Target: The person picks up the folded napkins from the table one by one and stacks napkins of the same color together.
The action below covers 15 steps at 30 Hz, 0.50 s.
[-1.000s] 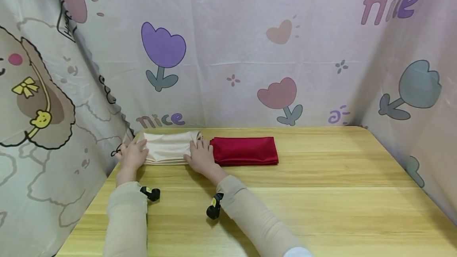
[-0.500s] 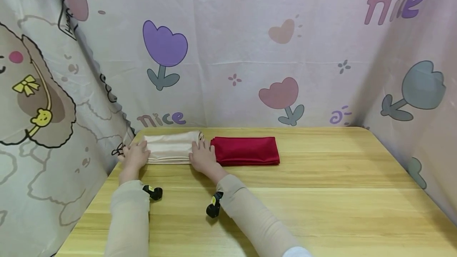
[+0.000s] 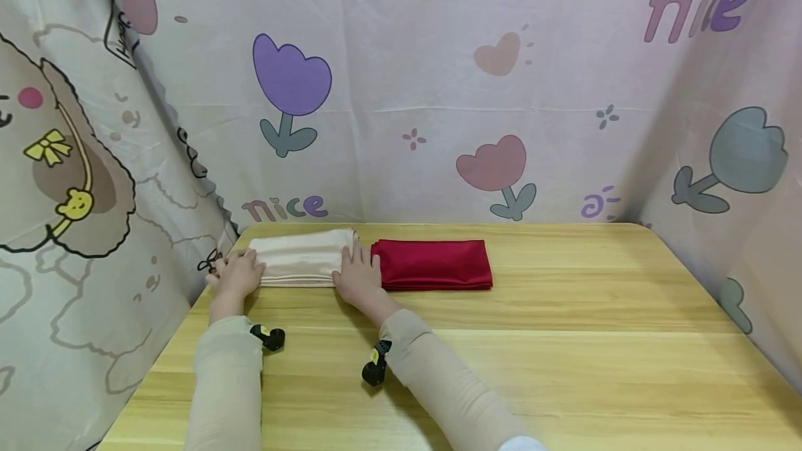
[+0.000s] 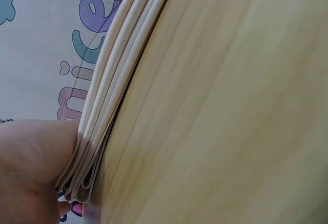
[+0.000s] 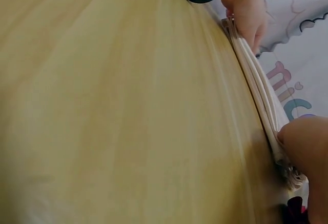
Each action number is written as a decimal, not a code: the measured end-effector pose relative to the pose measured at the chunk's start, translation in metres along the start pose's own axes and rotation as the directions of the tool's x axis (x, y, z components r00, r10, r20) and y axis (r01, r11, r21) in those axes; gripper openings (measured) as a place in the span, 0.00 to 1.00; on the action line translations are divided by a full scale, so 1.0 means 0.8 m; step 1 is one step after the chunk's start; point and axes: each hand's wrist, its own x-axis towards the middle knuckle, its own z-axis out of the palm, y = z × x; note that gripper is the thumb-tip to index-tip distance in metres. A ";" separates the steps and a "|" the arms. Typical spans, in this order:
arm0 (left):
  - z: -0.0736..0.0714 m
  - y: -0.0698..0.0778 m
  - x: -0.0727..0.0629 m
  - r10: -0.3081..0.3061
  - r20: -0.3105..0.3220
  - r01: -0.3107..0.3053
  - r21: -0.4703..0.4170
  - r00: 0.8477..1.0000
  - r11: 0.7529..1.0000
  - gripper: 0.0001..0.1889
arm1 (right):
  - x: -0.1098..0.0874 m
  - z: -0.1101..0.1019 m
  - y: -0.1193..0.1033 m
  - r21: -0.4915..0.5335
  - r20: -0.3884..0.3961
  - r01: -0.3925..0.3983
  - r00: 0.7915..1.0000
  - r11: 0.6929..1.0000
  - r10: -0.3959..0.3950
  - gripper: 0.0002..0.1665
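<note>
A folded cream cloth (image 3: 303,259) with a satin sheen lies flat at the back left of the table, its stacked layers showing along the front edge. On its left end rests the left hand (image 3: 235,275), fingers spread, one finger reaching past the end. The right hand (image 3: 362,277) rests on the right end, fingers extended over the top and thumb at the front edge. In the left wrist view the folded layers (image 4: 110,85) meet the left hand (image 4: 36,167). The right wrist view has the right thumb (image 5: 294,134) against the layers. Undersides of both hands are hidden.
Close by the right hand lies a folded red cloth (image 3: 435,265). The wooden table (image 3: 564,367) extends forward and to the right. Patterned curtains (image 3: 388,89) hang behind it and along both sides. Small black wrist cameras (image 3: 269,337) sit on the cuffs.
Both hands have shifted slightly right along the cream cloth while staying on its ends. The cloth's upper surface looks a little smoother. The red cloth lies as before; the head view has shifted slightly.
</note>
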 end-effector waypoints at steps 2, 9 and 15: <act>-0.001 -0.001 0.000 0.004 0.029 -0.004 0.013 1.000 1.000 0.31 | -0.001 0.000 0.000 -0.022 -0.001 0.005 1.000 1.000 -0.005 0.39; -0.005 -0.003 -0.001 0.003 0.150 -0.007 0.028 0.989 1.000 0.35 | 0.005 0.007 0.003 -0.137 0.026 0.046 0.999 0.990 -0.042 0.40; -0.006 -0.007 -0.003 -0.008 0.195 0.006 0.011 0.981 1.000 0.37 | 0.009 0.007 0.005 -0.147 0.054 0.056 0.997 0.988 -0.048 0.40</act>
